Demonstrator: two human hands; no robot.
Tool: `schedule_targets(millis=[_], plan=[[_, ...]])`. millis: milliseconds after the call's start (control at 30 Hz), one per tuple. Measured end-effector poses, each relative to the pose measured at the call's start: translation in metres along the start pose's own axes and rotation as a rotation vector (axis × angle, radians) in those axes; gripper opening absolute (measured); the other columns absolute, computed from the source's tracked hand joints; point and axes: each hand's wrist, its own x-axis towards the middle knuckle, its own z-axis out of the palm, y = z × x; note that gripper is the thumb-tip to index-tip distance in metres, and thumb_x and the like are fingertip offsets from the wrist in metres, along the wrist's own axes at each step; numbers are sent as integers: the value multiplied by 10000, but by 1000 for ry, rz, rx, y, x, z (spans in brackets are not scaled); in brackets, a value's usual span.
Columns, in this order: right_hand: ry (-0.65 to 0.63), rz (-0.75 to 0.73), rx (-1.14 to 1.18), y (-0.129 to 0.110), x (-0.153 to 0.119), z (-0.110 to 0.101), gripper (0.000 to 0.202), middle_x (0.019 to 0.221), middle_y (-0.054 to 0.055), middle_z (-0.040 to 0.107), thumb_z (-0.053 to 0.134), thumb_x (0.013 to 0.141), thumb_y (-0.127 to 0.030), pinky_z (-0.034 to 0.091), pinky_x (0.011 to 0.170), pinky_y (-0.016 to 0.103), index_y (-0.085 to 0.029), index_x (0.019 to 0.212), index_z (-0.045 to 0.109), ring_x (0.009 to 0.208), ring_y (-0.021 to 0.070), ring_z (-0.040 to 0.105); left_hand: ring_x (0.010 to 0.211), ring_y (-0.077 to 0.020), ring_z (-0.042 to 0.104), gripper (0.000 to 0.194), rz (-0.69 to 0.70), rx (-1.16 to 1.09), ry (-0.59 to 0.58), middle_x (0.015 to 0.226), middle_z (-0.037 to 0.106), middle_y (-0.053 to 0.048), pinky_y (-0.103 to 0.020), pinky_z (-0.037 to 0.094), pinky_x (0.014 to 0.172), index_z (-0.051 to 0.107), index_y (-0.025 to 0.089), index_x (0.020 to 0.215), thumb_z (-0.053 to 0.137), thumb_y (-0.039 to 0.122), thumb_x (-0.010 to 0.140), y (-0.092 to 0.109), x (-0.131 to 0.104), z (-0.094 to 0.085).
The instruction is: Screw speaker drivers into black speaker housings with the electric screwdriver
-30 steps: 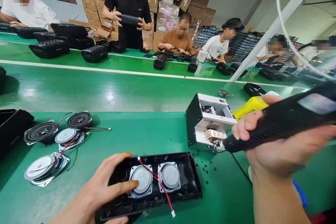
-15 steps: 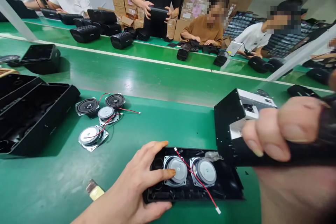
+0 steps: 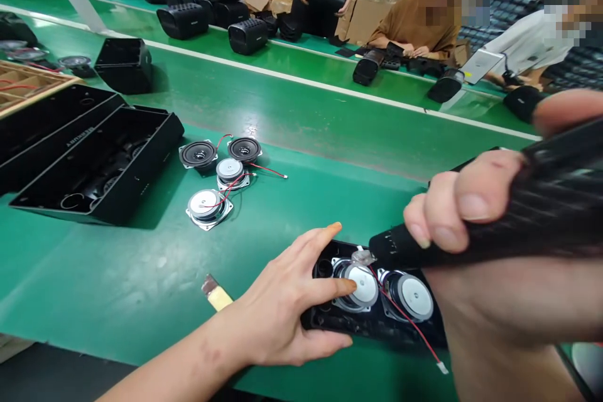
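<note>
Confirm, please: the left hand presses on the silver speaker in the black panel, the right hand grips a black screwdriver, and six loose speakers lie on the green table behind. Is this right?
Not quite. The head view shows four loose speakers on the green table, not six. The rest holds: the left hand presses on the silver speaker in the black panel, and the right hand grips a black screwdriver.
</note>
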Motion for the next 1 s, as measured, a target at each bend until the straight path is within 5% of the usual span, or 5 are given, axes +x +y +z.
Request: schedule_targets(millis=[100, 333, 500, 800, 1000], plan=[[52, -39, 82, 12, -4, 10, 531, 514, -19, 489, 669, 861, -782, 306, 290, 289, -260, 897, 760, 374, 166, 422, 1589, -382, 269, 563, 13, -5, 13, 1695, 251, -220, -537, 368, 1248, 699, 219, 1346, 827, 484, 866, -1, 1, 1], [-205, -55, 121, 36, -5, -10, 459, 655, -18, 538, 592, 995, -665, 416, 393, 286, -244, 1129, 719, 471, 146, 490, 1540, -371, 359, 553, 6, -21, 23, 1633, 363, -210, -519, 416, 1221, 724, 218, 1324, 836, 490, 856, -1, 5, -2], [-219, -81, 83, 40, -4, -9, 471, 667, -15, 529, 482, 1049, -645, 419, 397, 291, -241, 1155, 700, 484, 152, 495, 1503, -393, 404, 568, 2, -32, 24, 1621, 388, -202, -540, 452, 1192, 734, 216, 1309, 850, 506, 835, -2, 4, -1], [-109, 54, 109, 37, -3, -2, 505, 588, -33, 540, 749, 833, -743, 385, 344, 285, -259, 975, 726, 406, 163, 472, 1512, -364, 387, 548, -1, -33, 26, 1614, 383, -193, -513, 425, 1215, 736, 220, 1309, 841, 498, 848, -1, 4, -3], [-286, 56, 162, 45, -8, -5, 572, 606, -9, 584, 680, 871, -792, 423, 364, 280, -236, 1001, 711, 428, 168, 514, 1492, -345, 400, 525, -42, -39, -14, 1605, 401, -161, -482, 421, 1218, 744, 234, 1295, 864, 430, 823, 3, 7, -6]])
